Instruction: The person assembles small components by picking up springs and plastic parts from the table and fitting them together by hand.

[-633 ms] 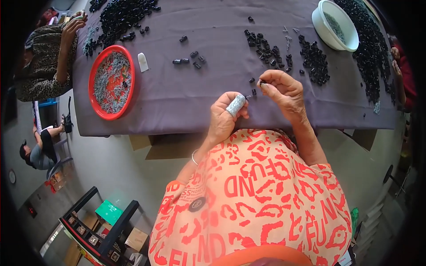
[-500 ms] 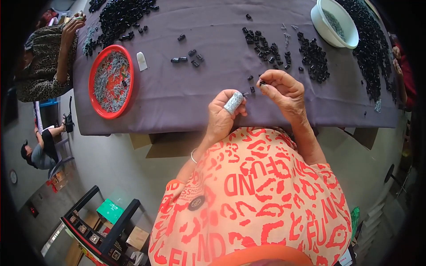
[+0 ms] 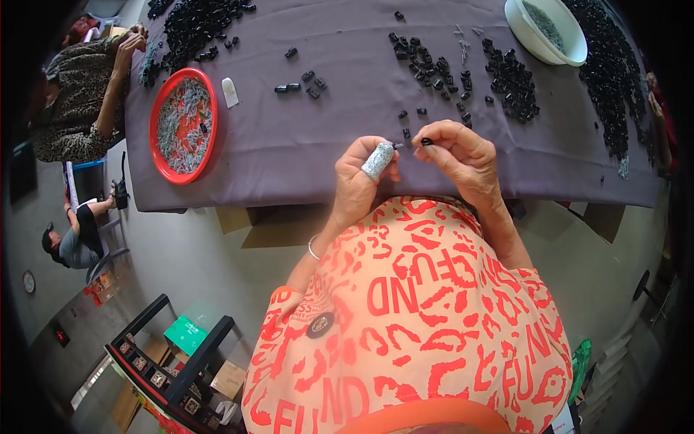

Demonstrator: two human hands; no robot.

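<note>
My left hand (image 3: 354, 181) is closed in a pinch. A grey speckled sleeve (image 3: 377, 161) covers its thumb, and a small grey screw (image 3: 397, 146) sticks out past the fingertips. To its right, a small black plastic part (image 3: 426, 142) is pinched between thumb and fingers of my right hand (image 3: 470, 159). The two hands are close but apart, just over the table's near edge. A few loose black parts (image 3: 406, 133) lie beyond the fingers, and a scattered group of black parts (image 3: 434, 71) is farther out.
A red tray (image 3: 153, 143) of screws stands at left beside a white finger cover (image 3: 230, 92). Heaps of black parts (image 3: 195, 29) lie far left and right. A white bowl (image 3: 571, 56) stands far right on the purple-grey cloth (image 3: 289, 159). Another person's hand (image 3: 130, 45) is at left.
My right hand has turned a little, and the black part in it now shows more fully near the screw. My left hand has shifted slightly up and left. The whole view has moved slightly.
</note>
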